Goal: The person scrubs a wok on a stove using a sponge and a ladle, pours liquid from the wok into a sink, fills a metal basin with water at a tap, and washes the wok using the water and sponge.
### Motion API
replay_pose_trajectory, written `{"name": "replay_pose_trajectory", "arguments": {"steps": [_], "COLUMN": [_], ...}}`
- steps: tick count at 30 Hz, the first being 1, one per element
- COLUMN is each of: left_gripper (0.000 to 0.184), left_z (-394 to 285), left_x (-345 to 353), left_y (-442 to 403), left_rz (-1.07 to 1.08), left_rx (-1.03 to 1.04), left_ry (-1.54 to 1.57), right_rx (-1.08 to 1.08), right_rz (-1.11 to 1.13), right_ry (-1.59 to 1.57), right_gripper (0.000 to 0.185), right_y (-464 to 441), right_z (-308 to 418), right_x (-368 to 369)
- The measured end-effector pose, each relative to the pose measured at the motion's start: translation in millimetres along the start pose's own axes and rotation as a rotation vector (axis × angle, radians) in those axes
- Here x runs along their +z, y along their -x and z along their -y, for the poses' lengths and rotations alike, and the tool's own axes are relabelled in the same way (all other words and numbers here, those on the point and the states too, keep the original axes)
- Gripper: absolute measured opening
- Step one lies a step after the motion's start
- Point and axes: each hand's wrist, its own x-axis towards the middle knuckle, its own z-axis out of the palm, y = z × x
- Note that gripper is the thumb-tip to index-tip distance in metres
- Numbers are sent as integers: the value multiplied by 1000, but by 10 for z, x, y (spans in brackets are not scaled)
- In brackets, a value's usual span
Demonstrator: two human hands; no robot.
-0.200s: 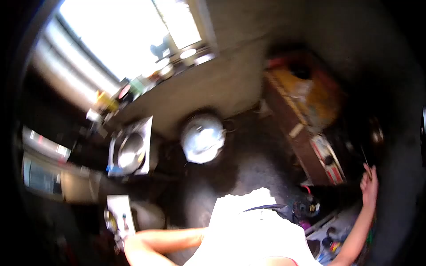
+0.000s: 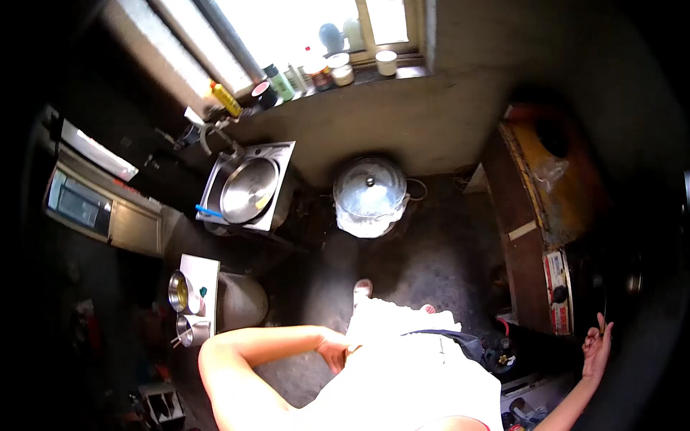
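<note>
The person's right hand (image 2: 596,348) is held out far to the side, with its fingers partly curled. It seems to pinch a thin tool (image 2: 604,305) between finger and thumb. The left hand (image 2: 334,350) is at the waist, against the white clothes (image 2: 417,366). Some of its fingers are hidden, so it is hard to tell how far open it is or if it has hold of anything.

The step now looks like using the tool with one hand. The next move seems to call for a steady pinch, as the grip looks light.

The tool looks long and skinny. It points up from the hand into a dark spot, and its far end is too dark to see. Near it are a shiny metal thing (image 2: 633,282) and a red and white panel (image 2: 557,287). Farther off, a big pot (image 2: 370,187) with a lid is by the wall.
</note>
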Motion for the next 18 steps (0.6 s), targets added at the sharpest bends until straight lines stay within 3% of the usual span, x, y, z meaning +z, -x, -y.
{"name": "replay_pose_trajectory", "arguments": {"steps": [1, 3, 5, 6, 7, 9, 10, 15, 17, 18], "left_gripper": [70, 56, 41, 28, 19, 13, 11, 16, 16, 17], "left_z": [-60, -133, -258, -342, -378, -434, -492, -397, -332, -298], "left_x": [-283, -520, -918, -895, -1156, -1524, -1747, -3017, -3513, -3557], "left_y": [58, 349, 691, 909, 950, 1383, 1524, 2362, 2526, 2676], "left_rz": [-95, -403, -753, -946, -956, -1119, -1169, -1761, -2028, -2113], "left_rx": [-117, 282, 509, 703, 933, 1135, 1245, 1353, 1139, 1030], "left_ry": [123, -65, -427, -117, 70, 205, 245, 171, 91, 2], "right_rx": [4, 18, 17, 34, 30, 85, 55, 15, 6, 4], "right_rz": [5, 18, -38, 8, 4, -205, -167, -436, -525, -437], "right_ry": [-72, -133, -320, -399, -382, -550, -578, -566, -562, -517], "right_gripper": [53, 52, 50, 53, 53, 57, 60, 46, 40, 33], "right_y": [-24, -83, -157, -244, -264, -244, -274, -251, -231, -226], "right_z": [2, -26, -73, -135, -148, -219, -250, -359, -410, -503], "right_x": [67, 166, 222, 141, 98, 140, 51, 55, 152, 147]}}
